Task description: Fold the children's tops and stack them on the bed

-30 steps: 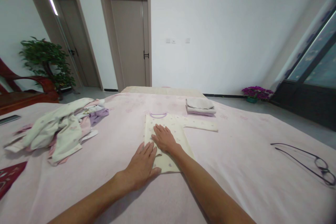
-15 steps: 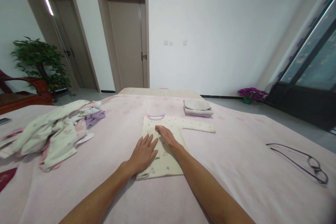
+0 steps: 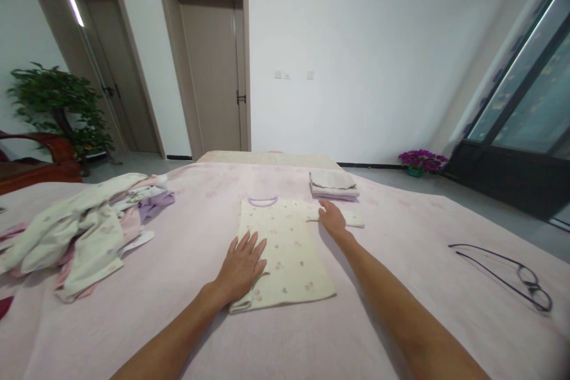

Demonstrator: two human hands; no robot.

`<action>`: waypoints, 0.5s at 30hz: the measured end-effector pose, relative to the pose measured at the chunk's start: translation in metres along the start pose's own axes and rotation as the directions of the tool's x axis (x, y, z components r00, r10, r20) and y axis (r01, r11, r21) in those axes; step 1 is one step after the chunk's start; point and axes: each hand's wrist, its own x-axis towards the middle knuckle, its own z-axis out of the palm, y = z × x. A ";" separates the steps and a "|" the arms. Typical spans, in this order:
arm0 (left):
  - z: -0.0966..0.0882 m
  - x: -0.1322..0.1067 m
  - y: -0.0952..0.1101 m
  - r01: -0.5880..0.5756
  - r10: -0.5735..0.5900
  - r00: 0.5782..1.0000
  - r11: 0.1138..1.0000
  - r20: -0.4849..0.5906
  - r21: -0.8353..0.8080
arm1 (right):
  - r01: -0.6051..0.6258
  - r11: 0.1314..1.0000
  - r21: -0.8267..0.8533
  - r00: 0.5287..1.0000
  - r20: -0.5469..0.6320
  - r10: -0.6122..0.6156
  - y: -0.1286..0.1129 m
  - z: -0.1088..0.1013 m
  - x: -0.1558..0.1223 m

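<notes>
A cream long-sleeved shirt (image 3: pixel 289 249) with small printed motifs and a lilac neckband lies flat on the pink bedspread. Its left side is folded inward, and the sleeve (image 3: pixel 355 217) on the right stretches out sideways. My left hand (image 3: pixel 243 264) rests flat on the folded left side, fingers spread. Over the stretched-out sleeve, near the shoulder, is my right hand (image 3: pixel 333 221), its fingers loosely bent and apart. The fingers' undersides are hidden, so I cannot tell whether they touch the cloth.
A small folded stack of clothes (image 3: pixel 333 185) sits just beyond the sleeve. To the left lies a loose heap of garments (image 3: pixel 89 225). Black-framed glasses (image 3: pixel 528 279) lie at the right on the pink bedspread (image 3: pixel 401 303). Part of a dark red object (image 3: pixel 4 307) shows at the left edge.
My right hand has moved right, from the middle of the shirt to the sleeve, uncovering the shirt's front. My left hand stays on the folded side. The view has shifted slightly.
</notes>
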 end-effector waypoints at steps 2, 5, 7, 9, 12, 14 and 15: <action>-0.001 0.000 0.001 0.001 -0.001 1.000 1.000 0.006 0.004 | -0.073 0.993 -0.098 0.996 -0.064 0.067 0.021 -0.023 0.008; -0.004 -0.001 0.002 0.009 -0.009 1.000 1.000 0.009 -0.003 | -0.280 0.884 -0.373 0.960 -0.113 0.257 0.046 -0.047 0.016; -0.005 -0.001 0.002 0.013 -0.013 1.000 1.000 0.004 -0.013 | -0.358 0.829 -0.430 0.932 -0.106 0.347 0.059 -0.055 0.019; -0.005 -0.001 0.002 0.011 -0.011 1.000 1.000 -0.006 -0.027 | -0.391 0.812 -0.433 0.916 -0.098 0.389 0.067 -0.060 0.021; -0.005 -0.002 0.002 0.002 -0.004 1.000 0.998 -0.024 -0.055 | -0.435 0.787 -0.438 0.895 -0.117 0.430 0.071 -0.065 0.024; -0.004 -0.002 0.001 0.000 -0.004 0.999 0.997 -0.045 -0.080 | -0.451 0.779 -0.436 0.887 -0.127 0.443 0.069 -0.068 0.026; -0.003 -0.002 0.001 0.001 -0.007 0.998 0.995 -0.057 -0.096 | -0.447 0.781 -0.435 0.890 -0.127 0.439 0.068 -0.071 0.027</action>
